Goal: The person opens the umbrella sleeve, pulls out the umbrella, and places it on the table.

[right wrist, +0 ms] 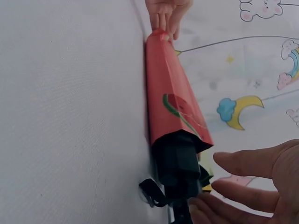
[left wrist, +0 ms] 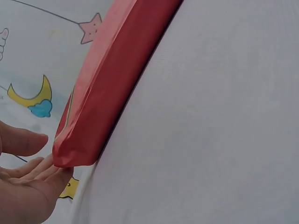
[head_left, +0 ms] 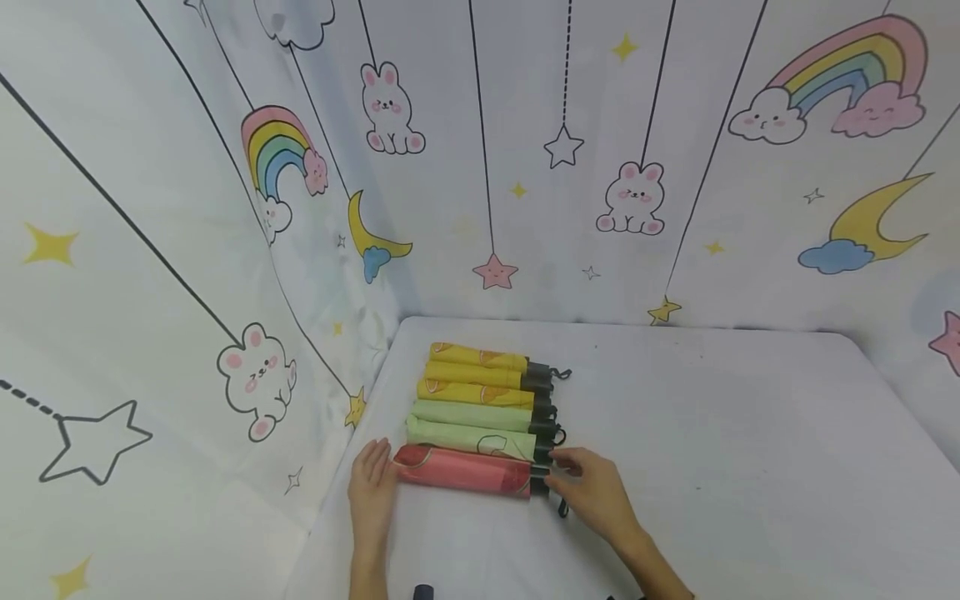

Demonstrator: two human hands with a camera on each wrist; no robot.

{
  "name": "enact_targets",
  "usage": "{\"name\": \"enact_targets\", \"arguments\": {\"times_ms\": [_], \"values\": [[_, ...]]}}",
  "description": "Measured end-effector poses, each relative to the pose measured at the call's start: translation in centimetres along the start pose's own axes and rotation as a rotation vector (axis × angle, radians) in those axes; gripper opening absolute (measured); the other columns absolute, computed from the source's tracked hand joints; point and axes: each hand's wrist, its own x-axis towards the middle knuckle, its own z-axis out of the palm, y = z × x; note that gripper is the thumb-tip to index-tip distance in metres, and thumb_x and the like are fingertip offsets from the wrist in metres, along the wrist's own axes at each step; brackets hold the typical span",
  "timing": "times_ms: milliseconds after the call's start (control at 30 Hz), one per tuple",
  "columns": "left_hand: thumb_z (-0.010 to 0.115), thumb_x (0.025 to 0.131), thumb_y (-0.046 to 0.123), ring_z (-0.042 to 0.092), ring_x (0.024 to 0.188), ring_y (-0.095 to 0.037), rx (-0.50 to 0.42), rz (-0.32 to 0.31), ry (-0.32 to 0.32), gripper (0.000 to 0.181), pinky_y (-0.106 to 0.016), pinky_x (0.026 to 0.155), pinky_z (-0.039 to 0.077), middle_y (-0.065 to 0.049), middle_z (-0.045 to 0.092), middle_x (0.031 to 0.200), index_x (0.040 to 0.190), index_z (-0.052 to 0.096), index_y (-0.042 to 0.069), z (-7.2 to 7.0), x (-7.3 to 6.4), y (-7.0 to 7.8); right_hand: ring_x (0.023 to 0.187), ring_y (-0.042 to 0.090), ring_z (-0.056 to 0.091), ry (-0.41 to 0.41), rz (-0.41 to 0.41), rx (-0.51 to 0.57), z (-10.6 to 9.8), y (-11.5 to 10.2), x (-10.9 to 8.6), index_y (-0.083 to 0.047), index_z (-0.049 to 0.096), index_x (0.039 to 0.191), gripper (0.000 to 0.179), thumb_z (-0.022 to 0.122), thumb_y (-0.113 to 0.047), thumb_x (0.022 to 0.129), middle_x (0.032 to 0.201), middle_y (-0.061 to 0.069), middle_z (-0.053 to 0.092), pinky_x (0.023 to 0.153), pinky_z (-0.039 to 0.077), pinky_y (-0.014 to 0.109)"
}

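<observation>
Fingers (left wrist: 57, 181) of the left hand (head_left: 372, 487) are held fairly straight against the nine-o'clock end of the red umbrella (head_left: 465, 472), with the thumb set apart; those of the right hand (head_left: 596, 492) are spread loosely about its black handle (head_left: 539, 478), and no firm grip is shown at either end. The step in hand is judged to be the squaring of this umbrella with the row beside it; a light, even nudge from both ends seems called for next, so that the wrapped cloth is not rucked.

The red umbrella is laid on the white-covered bench (head_left: 712, 433), at the six-o'clock edge of the row. Its long axis is set nearly from nine to three, with the handle pointed slightly past three and the opposite end toward nine. A dark wrist strap (head_left: 563, 507) is seen at the handle end, toward five.

Toward twelve, two pale green umbrellas (head_left: 450, 433) are placed just beside it, then three yellow umbrellas (head_left: 472, 375), all roughly parallel, handles likewise toward three. Whether red and green cloth are touching cannot be told. Toward six, a dark object (head_left: 423, 592) is cut off and cannot be identified. Beyond the bench, at twelve, a printed white backdrop (head_left: 450, 208) is hung.
</observation>
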Motion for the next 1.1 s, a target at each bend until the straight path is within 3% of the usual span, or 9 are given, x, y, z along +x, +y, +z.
{"name": "enact_targets", "arguments": {"times_ms": [100, 533, 767, 1100], "values": [[0.058, 0.102, -0.005, 0.048, 0.144, -0.037, -0.042, -0.011, 0.031, 0.057, -0.010, 0.102, 0.047, -0.023, 0.050, 0.154, 0.155, 0.037, -0.004, 0.0, 0.1, -0.1, 0.104, 0.023, 0.073, -0.001, -0.005, 0.001, 0.2, 0.2, 0.1, -0.013, 0.077, 0.117, 0.037, 0.089, -0.017, 0.082, 0.114, 0.003, 0.077, 0.091, 0.062, 0.044], [0.053, 0.101, -0.013, 0.049, 0.144, -0.034, -0.263, -0.086, 0.094, 0.056, -0.020, 0.106, 0.049, -0.024, 0.050, 0.154, 0.154, 0.038, -0.005, 0.9, 0.6, -0.1, 0.087, 0.013, 0.072, -0.092, 0.002, 0.032, 0.9, 1.1, 0.6, -0.011, 0.078, 0.109, 0.031, 0.089, -0.013, 0.081, 0.099, -0.001, 0.078, 0.082, 0.062, 0.038], [0.048, 0.102, -0.013, 0.047, 0.146, -0.033, -0.314, -0.114, 0.098, 0.057, -0.022, 0.109, 0.048, -0.023, 0.048, 0.156, 0.156, 0.034, -0.005, 1.0, 0.6, 0.0, 0.083, 0.010, 0.072, -0.138, -0.010, 0.032, 1.1, 1.5, 0.9, -0.011, 0.078, 0.108, 0.031, 0.090, -0.015, 0.080, 0.093, -0.003, 0.078, 0.077, 0.062, 0.033], [0.049, 0.102, -0.014, 0.049, 0.144, -0.031, -0.368, -0.121, 0.139, 0.058, -0.022, 0.108, 0.049, -0.023, 0.049, 0.155, 0.157, 0.033, -0.005, 1.3, 0.5, 0.0, 0.078, 0.008, 0.066, -0.138, -0.054, -0.018, 1.3, 1.3, 0.9, -0.013, 0.078, 0.104, 0.029, 0.091, -0.020, 0.079, 0.086, -0.007, 0.075, 0.072, 0.057, 0.030]]}}
